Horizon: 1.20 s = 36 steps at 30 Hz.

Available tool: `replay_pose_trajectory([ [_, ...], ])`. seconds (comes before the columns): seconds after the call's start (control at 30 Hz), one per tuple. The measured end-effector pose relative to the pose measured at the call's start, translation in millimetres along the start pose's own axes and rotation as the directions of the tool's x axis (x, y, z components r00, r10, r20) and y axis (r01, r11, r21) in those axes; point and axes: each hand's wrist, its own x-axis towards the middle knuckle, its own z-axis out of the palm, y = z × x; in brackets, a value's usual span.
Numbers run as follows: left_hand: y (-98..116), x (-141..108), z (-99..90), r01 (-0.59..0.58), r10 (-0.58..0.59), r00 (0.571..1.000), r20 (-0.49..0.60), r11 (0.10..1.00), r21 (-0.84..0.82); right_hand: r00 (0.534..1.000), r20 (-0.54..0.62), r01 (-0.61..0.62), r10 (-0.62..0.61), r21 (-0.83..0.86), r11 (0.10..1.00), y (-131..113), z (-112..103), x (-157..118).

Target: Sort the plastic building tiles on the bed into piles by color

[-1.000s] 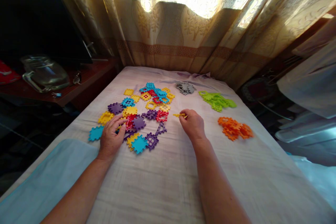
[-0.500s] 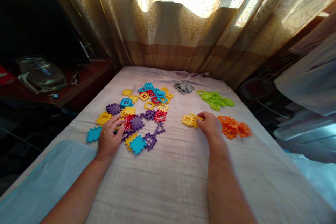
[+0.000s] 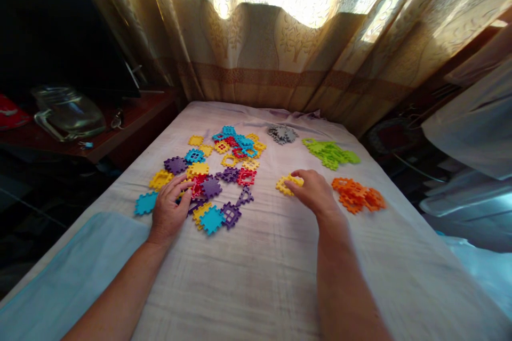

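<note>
My left hand (image 3: 170,208) lies over the left side of a mixed pile of toothed plastic building tiles, fingers stretched and slightly bent. Around it are a flat blue tile (image 3: 145,203), a yellow tile (image 3: 160,179) and a purple tile (image 3: 211,187). A red tile (image 3: 197,186) shows just beyond its fingertips. To the right, the thumb and fingers of my right hand (image 3: 314,192) grip the right end of a yellow building tile (image 3: 285,185), low at the sheet. Part of that yellow tile is hidden by the fingers.
Grey tiles (image 3: 282,134), green tiles (image 3: 331,153) and orange tiles (image 3: 358,195) lie in separate heaps. A light-blue cloth (image 3: 80,261) covers the bed's left front. A glass jug (image 3: 70,114) stands on the brown side table (image 3: 132,122). Curtains (image 3: 272,53) hang behind.
My right hand has moved slightly left and lowered the tilted yellow tile onto the yellow ones there. My left hand has stayed on the pile; the view shifted slightly.
</note>
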Motion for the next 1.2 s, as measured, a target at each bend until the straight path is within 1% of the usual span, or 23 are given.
replay_pose_trajectory([
  [0.07,0,0,0.0,0.001,-0.001,1.000,0.000,1.000,0.000,0.996,-0.056,0.067,-0.065,0.027,0.997,-17,3,-3],
  [0.13,0,0,0.1,0.001,-0.001,1.000,-0.002,1.000,0.003,0.985,-0.057,0.166,-0.163,0.055,0.985,-37,10,-7],
  [0.23,0,0,0.3,0.005,-0.005,1.000,0.003,1.000,0.007,0.952,-0.014,0.305,-0.305,0.037,0.952,-63,22,-14],
  [0.3,0,0,0.1,0.012,-0.013,1.000,0.007,1.000,0.012,0.934,0.038,0.355,-0.354,-0.007,0.935,-73,29,-17],
  [0.37,0,0,-0.2,0.014,-0.014,1.000,0.007,1.000,0.014,0.926,0.085,0.373,-0.369,-0.043,0.927,-77,33,-19],
  [0.43,1,0,-0.4,0.014,-0.014,1.000,0.008,1.000,0.010,0.927,0.100,0.368,-0.362,-0.059,0.928,-76,35,-18],
  [0.57,2,1,-0.4,0.024,-0.024,1.000,0.010,1.000,0.003,0.937,0.079,0.345,-0.341,-0.047,0.938,-73,39,-16],
  [0.77,1,0,0.4,0.017,-0.017,1.000,0.006,1.000,0.005,0.937,0.103,0.340,-0.333,-0.058,0.939,-75,42,-16],
  [0.9,0,0,1.1,0.011,-0.011,1.000,-0.004,1.000,0.001,0.945,0.061,0.323,-0.320,-0.038,0.946,-69,32,-15],
  [1.0,1,0,0.7,0.011,-0.011,1.000,-0.001,1.000,-0.002,0.964,0.034,0.265,-0.265,-0.003,0.964,-56,19,-11],
  [1.1,2,0,-0.1,0.028,-0.028,1.000,0.012,1.000,-0.003,0.974,0.080,0.206,-0.211,0.066,0.976,-42,10,-8],
  [1.13,2,0,-0.2,0.034,-0.034,0.999,0.014,0.999,-0.002,0.974,0.097,0.193,-0.205,0.119,0.974,-39,9,-7],
  [1.2,2,0,-0.3,0.039,-0.039,0.999,0.013,0.999,0.001,0.966,0.129,0.179,-0.223,0.286,0.941,-32,7,-5],
])
